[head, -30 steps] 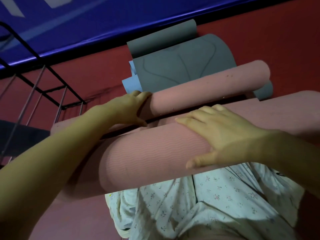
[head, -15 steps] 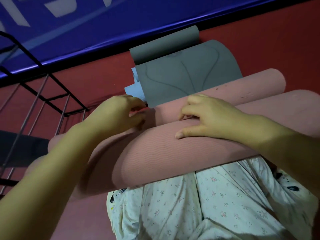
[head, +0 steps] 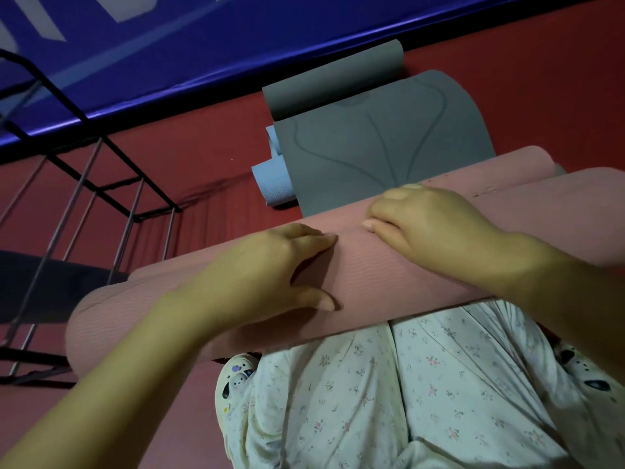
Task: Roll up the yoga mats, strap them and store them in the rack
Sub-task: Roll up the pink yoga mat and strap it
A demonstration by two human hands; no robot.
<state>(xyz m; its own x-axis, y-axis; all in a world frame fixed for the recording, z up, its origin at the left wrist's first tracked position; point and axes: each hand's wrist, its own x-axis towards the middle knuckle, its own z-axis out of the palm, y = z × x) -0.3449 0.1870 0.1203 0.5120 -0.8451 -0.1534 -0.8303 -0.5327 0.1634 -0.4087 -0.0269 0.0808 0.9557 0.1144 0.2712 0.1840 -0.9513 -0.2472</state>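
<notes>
Left hand (head: pixel 270 265) flat on pink roll (head: pixel 372 275) | right hand (head: pixel 422 225) curls over its 12 o'clock edge | risk: uneven push, roll telescopes toward rack (head: pixel 111 198) at 9 o'clock

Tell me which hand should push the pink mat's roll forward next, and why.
Right, probably. The right hand curls over the top of the rolled pink foam yoga mat at the rolling edge. The left hand lies lower on the near side, better placed to steady.
</notes>
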